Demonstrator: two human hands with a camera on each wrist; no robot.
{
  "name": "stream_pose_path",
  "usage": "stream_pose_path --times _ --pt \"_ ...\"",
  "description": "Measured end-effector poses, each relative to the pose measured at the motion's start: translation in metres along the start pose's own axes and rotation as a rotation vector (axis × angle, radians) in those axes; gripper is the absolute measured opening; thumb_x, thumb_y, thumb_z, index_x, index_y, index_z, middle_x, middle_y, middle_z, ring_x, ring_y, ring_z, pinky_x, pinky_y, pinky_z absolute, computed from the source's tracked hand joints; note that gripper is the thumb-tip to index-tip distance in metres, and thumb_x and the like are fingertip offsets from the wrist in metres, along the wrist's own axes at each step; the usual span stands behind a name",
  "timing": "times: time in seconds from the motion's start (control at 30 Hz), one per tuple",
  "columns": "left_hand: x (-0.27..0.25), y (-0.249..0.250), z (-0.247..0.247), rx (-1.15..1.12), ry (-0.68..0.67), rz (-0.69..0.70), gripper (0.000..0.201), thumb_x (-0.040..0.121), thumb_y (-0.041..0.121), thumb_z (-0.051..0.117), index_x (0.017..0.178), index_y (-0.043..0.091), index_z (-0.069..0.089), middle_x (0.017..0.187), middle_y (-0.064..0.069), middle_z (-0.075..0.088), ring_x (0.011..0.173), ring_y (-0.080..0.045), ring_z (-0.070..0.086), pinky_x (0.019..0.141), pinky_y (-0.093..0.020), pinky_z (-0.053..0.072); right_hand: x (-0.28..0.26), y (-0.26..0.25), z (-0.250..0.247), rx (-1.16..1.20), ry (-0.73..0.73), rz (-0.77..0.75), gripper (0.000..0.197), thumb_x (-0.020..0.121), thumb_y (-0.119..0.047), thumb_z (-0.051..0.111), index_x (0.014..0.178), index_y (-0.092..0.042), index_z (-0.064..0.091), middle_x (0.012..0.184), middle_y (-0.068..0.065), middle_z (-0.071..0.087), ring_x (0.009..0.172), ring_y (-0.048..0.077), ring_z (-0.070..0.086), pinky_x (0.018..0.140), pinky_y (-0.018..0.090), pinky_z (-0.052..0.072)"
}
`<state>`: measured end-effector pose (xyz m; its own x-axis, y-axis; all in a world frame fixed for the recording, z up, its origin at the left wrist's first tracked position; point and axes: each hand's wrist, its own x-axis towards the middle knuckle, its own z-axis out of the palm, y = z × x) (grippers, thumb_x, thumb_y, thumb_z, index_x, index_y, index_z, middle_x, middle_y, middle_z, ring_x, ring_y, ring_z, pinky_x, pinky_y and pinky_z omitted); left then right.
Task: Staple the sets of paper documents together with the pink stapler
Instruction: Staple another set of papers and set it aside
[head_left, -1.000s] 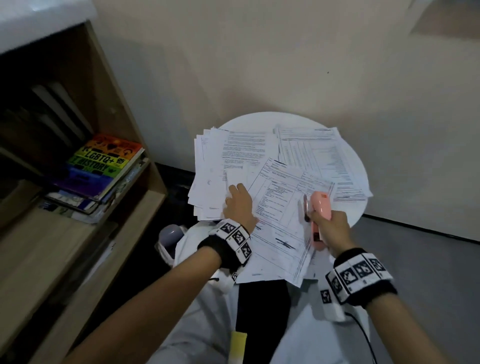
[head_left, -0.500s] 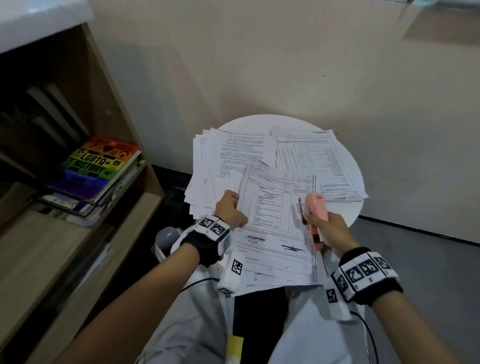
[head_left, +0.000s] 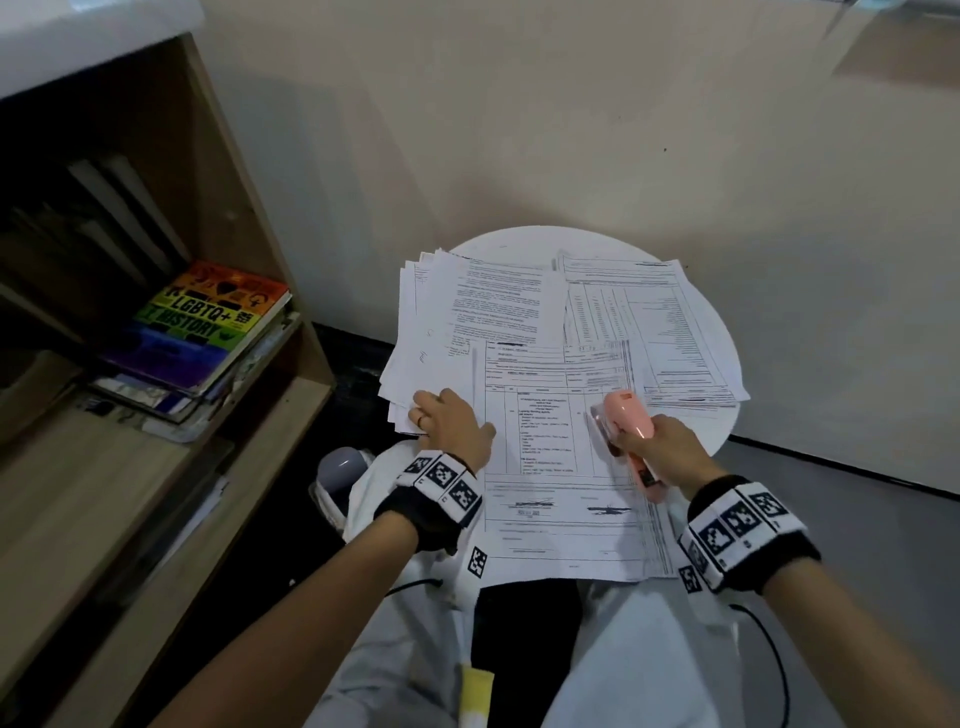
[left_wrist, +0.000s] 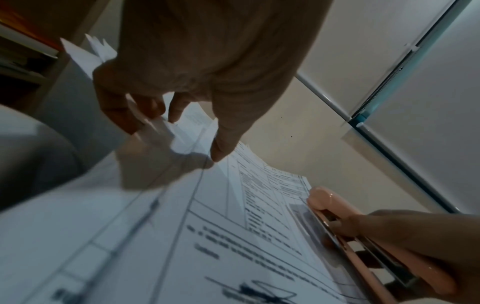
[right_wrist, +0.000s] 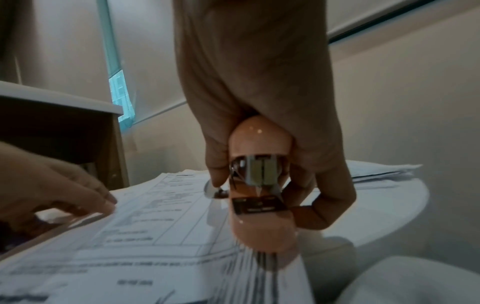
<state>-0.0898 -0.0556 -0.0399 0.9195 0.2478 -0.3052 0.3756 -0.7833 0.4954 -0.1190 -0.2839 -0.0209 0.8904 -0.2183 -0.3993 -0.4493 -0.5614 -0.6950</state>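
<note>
Two hands are working over a round white table (head_left: 724, 415). The right hand (head_left: 662, 451) is gripping the pink stapler (head_left: 626, 431), fingers wrapped round its body, at the right edge of the front set of papers (head_left: 550, 467). The left hand (head_left: 451, 423) is pinching sheets at that set's left edge, beside another paper stack (head_left: 441, 322). A bookshelf (head_left: 156, 364) is standing to the left.

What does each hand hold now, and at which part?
The right hand grips the pink stapler around its rear half. The left hand pinches the left edge of the top set of papers.
</note>
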Motion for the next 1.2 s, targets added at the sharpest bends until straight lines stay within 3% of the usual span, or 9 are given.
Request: stream_pose_path --times 0.13,0.27,0.43,0.57,0.67,0.77,1.0,1.1,1.2 --pt "0.001 0.007 -0.001 -0.029 -0.018 -0.027 0.042 0.085 0.016 0.065 0.116 -0.001 0.042 0.132 -0.015 0.023 0.121 -0.034 0.029 0.092 -0.04 0.049 0.001 0.004 0.014 0.038 0.019 0.026 0.03 0.086 -0.018 0.067 0.104 0.001 0.053 0.079 0.009 0.057 0.058 0.015 0.05 0.047 0.024 0.037" --pt "0.0 0.006 -0.005 -0.154 -0.025 -0.031 0.043 0.089 0.03 0.061 0.107 -0.008 0.054 0.133 -0.017 0.027 0.116 -0.035 0.033 0.092 -0.036 0.043 -0.002 0.007 0.015 0.099 0.033 0.033 0.027 0.087 -0.015 0.066 0.103 0.004 0.057 0.074 0.007 0.055 0.055 0.015 0.049 0.039 0.017 0.038" --pt "-0.02 -0.001 -0.015 -0.662 0.121 0.112 0.042 0.072 0.01 0.076 0.053 0.015 0.039 0.084 -0.006 0.042 0.08 -0.036 0.05 0.084 -0.041 0.052 -0.003 0.012 0.008 0.158 0.02 0.004 0.023 0.084 -0.016 0.067 0.094 0.004 0.063 0.075 0.016 0.065 0.054 0.017 0.052 0.052 0.029 0.042" --pt "-0.029 -0.012 -0.014 -0.72 0.192 0.165 0.03 0.065 -0.005 0.075 0.073 0.014 0.054 0.112 0.0 0.038 0.1 -0.019 0.051 0.085 -0.028 0.049 -0.007 0.004 0.004 0.202 -0.066 -0.026 0.014 0.09 -0.014 0.062 0.097 -0.001 0.062 0.075 0.007 0.061 0.058 0.017 0.049 0.05 0.023 0.041" --pt "-0.03 -0.014 -0.006 -0.872 0.259 -0.019 0.058 0.064 -0.014 0.073 0.109 0.01 0.046 0.126 -0.005 0.025 0.091 -0.016 0.047 0.077 -0.019 0.047 -0.01 -0.001 0.006 0.222 -0.092 -0.052 0.015 0.091 -0.014 0.061 0.096 0.0 0.062 0.074 0.005 0.06 0.058 0.016 0.049 0.048 0.021 0.041" --pt "-0.033 -0.01 -0.002 -0.986 0.092 -0.111 0.066 0.076 -0.002 0.073 0.127 0.008 0.033 0.12 -0.005 0.039 0.097 -0.019 0.05 0.085 -0.026 0.044 -0.01 -0.001 0.011 0.225 -0.116 -0.061 0.015 0.09 -0.016 0.061 0.091 -0.001 0.064 0.078 0.007 0.06 0.064 0.018 0.052 0.055 0.024 0.041" --pt "-0.027 0.009 -0.059 -0.847 0.034 0.579 0.021 0.093 0.02 0.059 0.113 0.014 0.058 0.112 0.004 0.066 0.108 -0.01 0.063 0.095 -0.037 0.05 -0.03 -0.026 -0.016 0.57 -0.112 -0.161 0.02 0.091 -0.024 0.059 0.099 -0.007 0.063 0.075 0.0 0.066 0.074 0.022 0.059 0.06 0.025 0.049" --pt "-0.02 0.041 -0.112 -0.748 0.231 0.842 0.022 0.096 0.016 0.053 0.115 0.006 0.054 0.107 -0.002 0.067 0.098 -0.016 0.066 0.083 -0.037 0.056 -0.035 -0.07 -0.044 0.71 0.062 -0.383 0.017 0.091 -0.025 0.061 0.096 -0.01 0.067 0.079 0.002 0.068 0.074 0.022 0.061 0.069 0.033 0.05" --pt "-0.013 0.076 -0.14 -0.707 0.407 0.925 0.028 0.098 0.016 0.049 0.118 -0.002 0.043 0.106 -0.011 0.064 0.093 -0.021 0.065 0.08 -0.04 0.056 -0.041 -0.111 -0.065 0.637 0.214 -0.645 0.038 0.089 -0.022 0.065 0.122 -0.004 0.058 0.097 0.003 0.068 0.084 0.01 0.065 0.07 0.023 0.052"
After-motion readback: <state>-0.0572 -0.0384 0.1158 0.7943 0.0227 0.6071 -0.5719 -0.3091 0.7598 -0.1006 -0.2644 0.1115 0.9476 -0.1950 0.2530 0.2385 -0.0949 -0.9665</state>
